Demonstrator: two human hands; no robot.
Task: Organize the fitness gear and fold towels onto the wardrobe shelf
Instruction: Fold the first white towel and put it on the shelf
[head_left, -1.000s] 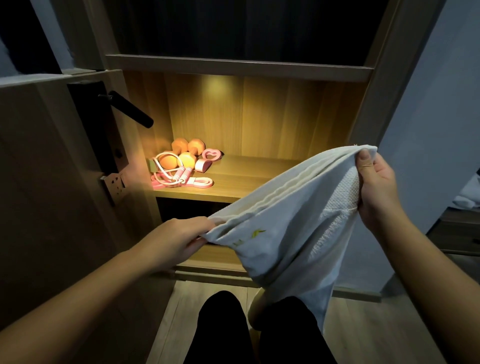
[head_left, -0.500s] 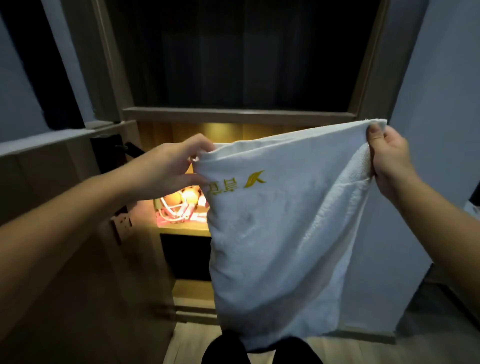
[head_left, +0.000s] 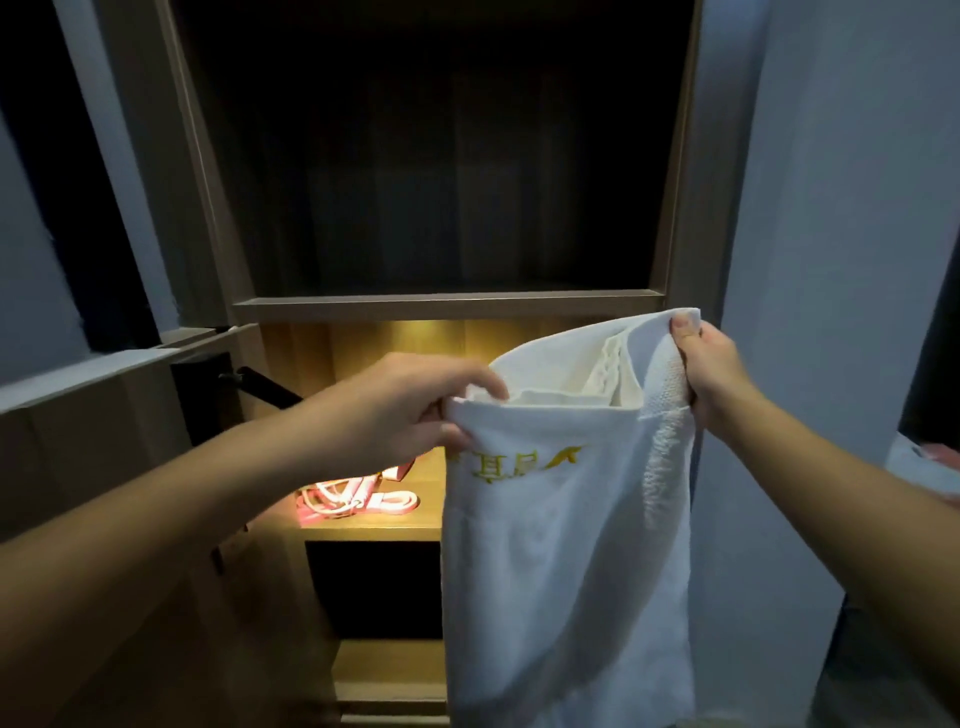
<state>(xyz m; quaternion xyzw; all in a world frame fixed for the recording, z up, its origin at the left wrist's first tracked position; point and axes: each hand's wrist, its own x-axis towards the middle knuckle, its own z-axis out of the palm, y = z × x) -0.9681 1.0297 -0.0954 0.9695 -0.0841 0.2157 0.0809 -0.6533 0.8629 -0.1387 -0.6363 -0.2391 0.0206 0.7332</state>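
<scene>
In front of the lit wooden wardrobe shelf (head_left: 374, 531) I hold a white terry towel with a gold embroidered mark (head_left: 566, 561). It hangs doubled, in several layers. My left hand (head_left: 415, 410) pinches one top corner between thumb and curled fingers. My right hand (head_left: 709, 364) grips the other top corner, a little higher, with the thumb over the hem.

I judge the towel as light, soft and fully limp. It is not fragile, and the rough pile gives good friction. It will sag wherever it is not supported, so the hemmed corners are the right places to take hold.

On the shelf, left of the towel, lie the pink and white cords of fitness gear (head_left: 358, 501). My left hand covers their back part. The towel hides the right half of the shelf, and its lower end is cut off. The gold letters are not readable. The compartment above the shelf (head_left: 441, 156) is too dark to make out.
</scene>
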